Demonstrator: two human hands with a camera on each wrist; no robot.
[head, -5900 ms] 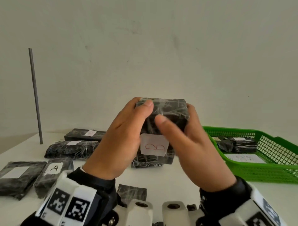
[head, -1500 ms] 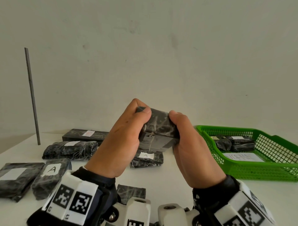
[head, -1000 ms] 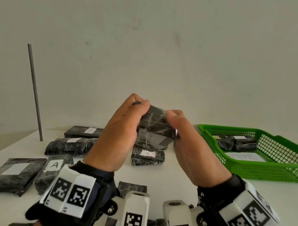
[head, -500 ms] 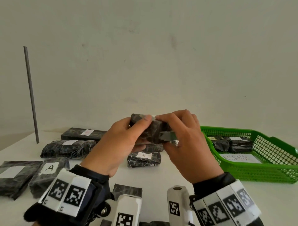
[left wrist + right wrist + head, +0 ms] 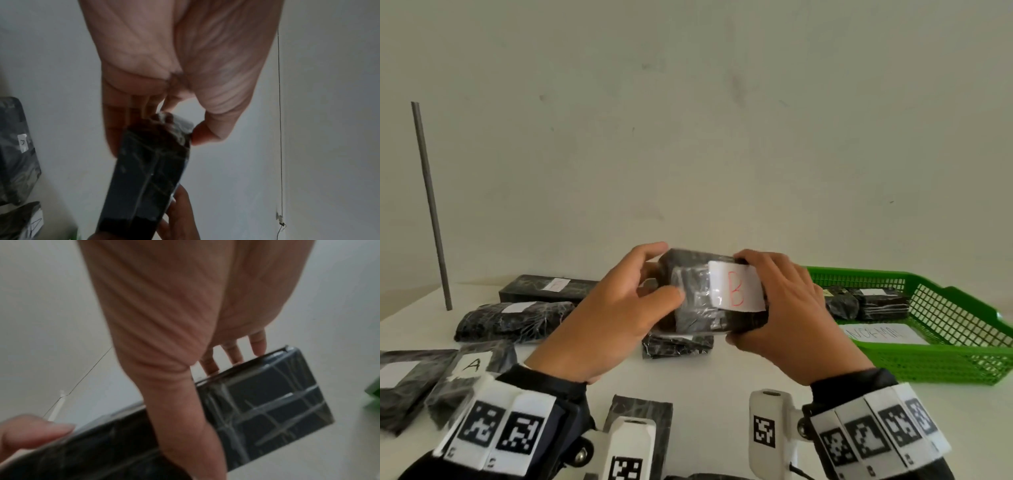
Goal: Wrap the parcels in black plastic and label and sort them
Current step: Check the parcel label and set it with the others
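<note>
Nearest me, a flat black plastic piece (image 5: 642, 413) lies on the white bench (image 5: 709, 373), its near end cut off behind the wrist rigs. Above it I have the black plastic-wrapped rectangular parcel (image 5: 702, 305) lifted clear of the bench, long axis running left to right, broad face turned toward me. My left hand (image 5: 613, 315) grips its left end, thumb on the front face and fingers (image 5: 115, 128) curled behind. My right hand (image 5: 787, 315) clamps the right end, fingers (image 5: 236, 352) over the top edge, thumb underneath. A white label (image 5: 736, 291) on the front reads "B" in red. Directly below sits a small wrapped parcel (image 5: 676, 344), its label hidden. To my left, a wrapped packet marked "A" (image 5: 472, 365); further back, long black parcels (image 5: 512, 318) with labels too blurred to read. To the right, a green mesh basket (image 5: 955, 356) holds wrapped parcels (image 5: 880, 303) and a paper sheet (image 5: 876, 334) whose writing I cannot make out.
</note>
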